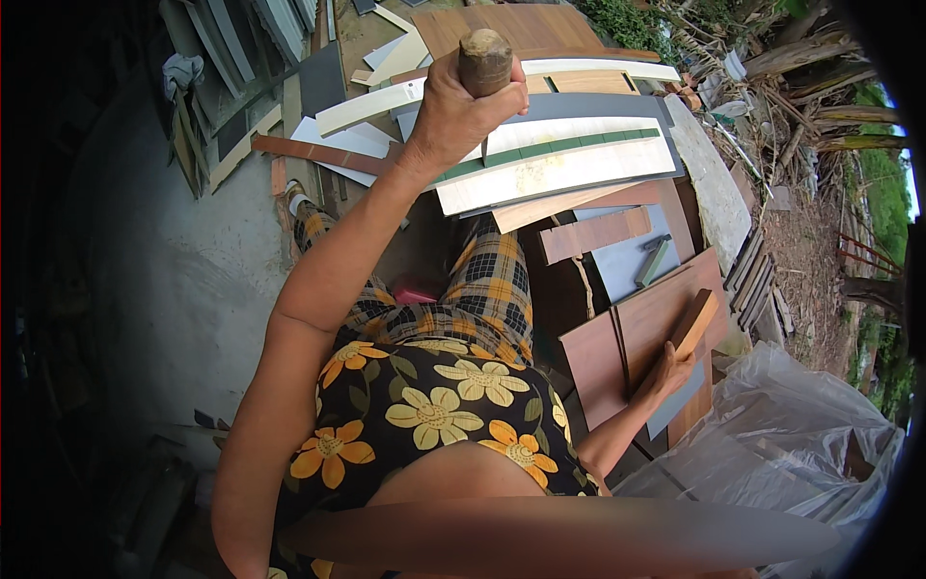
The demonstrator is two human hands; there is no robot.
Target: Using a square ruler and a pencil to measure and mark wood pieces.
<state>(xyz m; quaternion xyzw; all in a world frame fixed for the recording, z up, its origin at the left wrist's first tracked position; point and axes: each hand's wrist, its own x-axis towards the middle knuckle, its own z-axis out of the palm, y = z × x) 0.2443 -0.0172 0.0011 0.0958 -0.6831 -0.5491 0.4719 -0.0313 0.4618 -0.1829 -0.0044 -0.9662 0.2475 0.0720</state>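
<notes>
The left grip (451,114) is closed in a fist around a thick wooden handle (485,60). The handle's blunt, rounded end stands out above the fist toward the camera, the fingers wrapping it lower down. Beneath the fist a slim dark tip (485,151) shows, pointing down at a green strip (569,149); whether it touches the strip cannot be told.

The right grip (666,372), down at the person's right, is closed around the near end of an orange-brown wooden block (694,324). Most of the block juts out past the fingers, slanting away from the body, over wood-patterned panels (603,362).

The green strip, marked off by cross lines, runs lengthwise along a pale board (617,166), which lies on the pile in front of the knees. Beyond it lie a grey panel (617,106), a long pale strip (362,111) and a broad brown panel (540,29).

Between the pale board and the right grip are a brown plank (598,234) and a small green block (654,261), the latter on a blue-grey sheet (610,265). Clear plastic sheeting (781,434) is heaped at the far right.
</notes>
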